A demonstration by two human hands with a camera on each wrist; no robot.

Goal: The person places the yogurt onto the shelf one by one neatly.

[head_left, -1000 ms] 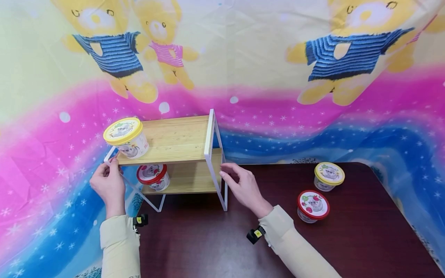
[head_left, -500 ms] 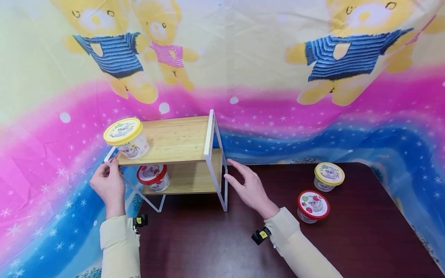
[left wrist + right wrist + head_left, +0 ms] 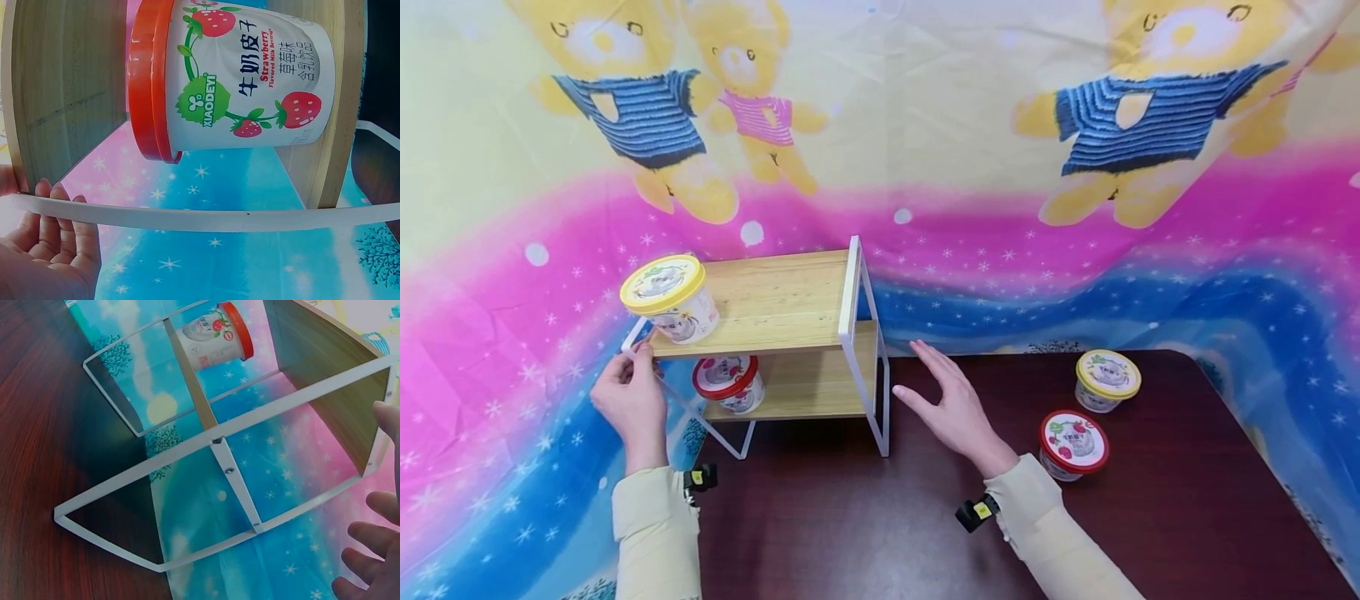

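Note:
A two-tier shelf rack with wooden boards and a white metal frame stands at the left. My left hand grips its upper left front corner, thumb near the board edge and fingers curled round the white bar in the left wrist view. To the right of the rack my right hand is held apart from the frame, fingers extended and thumb spread. A yellow-lidded tub sits on the top board's left end. Below it, a red-lidded strawberry milk tub stands on the lower board.
On the dark wooden table, two more tubs stand at the right: a yellow-lidded one farther back and a red-lidded one nearer. A cloth backdrop printed with bears hangs behind and along the sides.
My right hand has drawn away to the right from the rack's right side, and its fingers have straightened. The left hand keeps its grip; the rack and tubs stay put.

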